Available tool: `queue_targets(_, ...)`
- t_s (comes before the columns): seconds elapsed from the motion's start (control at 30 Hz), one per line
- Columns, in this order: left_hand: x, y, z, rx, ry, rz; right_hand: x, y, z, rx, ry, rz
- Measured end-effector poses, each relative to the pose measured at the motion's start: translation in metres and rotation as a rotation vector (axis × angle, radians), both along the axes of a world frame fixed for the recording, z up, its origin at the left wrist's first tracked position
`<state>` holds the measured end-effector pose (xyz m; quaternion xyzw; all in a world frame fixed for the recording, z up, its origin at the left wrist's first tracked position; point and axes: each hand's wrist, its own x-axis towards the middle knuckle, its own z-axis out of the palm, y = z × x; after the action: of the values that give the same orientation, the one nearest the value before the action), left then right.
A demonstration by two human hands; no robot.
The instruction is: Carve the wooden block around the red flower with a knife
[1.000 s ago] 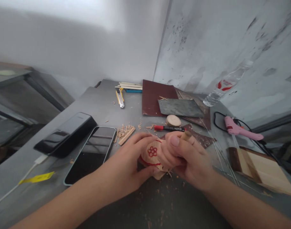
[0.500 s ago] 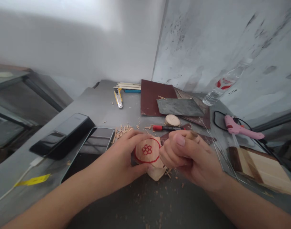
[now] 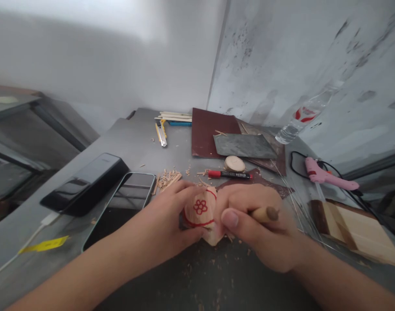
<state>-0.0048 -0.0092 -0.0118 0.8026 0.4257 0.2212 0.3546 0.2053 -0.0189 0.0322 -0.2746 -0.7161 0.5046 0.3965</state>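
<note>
A small pale wood piece bears a red drawn flower inside a red ring. My left hand grips its left side, fingers along the far edge and thumb at the near edge. In my right hand is a tool with a round wooden handle, whose butt points right. The right fist rests against the right side of the wood, and the tool's working end is hidden behind the fingers. Wood shavings lie just beyond the left hand.
A red-and-black marker and a wood disc lie beyond my hands, near sandpaper sheets. Left are a phone and a black device; right, a pink glue gun, wood block and bottle.
My right hand has moved down and turned, covering the lower right of the wood; more of the tool's handle now shows. The left hand keeps its hold almost unmoved.
</note>
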Motion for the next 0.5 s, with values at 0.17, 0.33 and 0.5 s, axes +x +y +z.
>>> queue_targets(0.17, 0.002, -0.001, 0.003, -0.020, -0.018, -0.014, 0.005, -0.001, 0.000, -0.004, 0.004, 0.011)
queue_targets(0.33, 0.004, -0.003, -0.001, -0.016, 0.016, -0.001, 0.003, 0.000, -0.001, -0.188, 0.134, 0.081)
queue_targets(0.5, 0.004, -0.006, -0.008, -0.010, 0.036, -0.015, 0.007, 0.003, 0.002, -0.284, 0.150, 0.105)
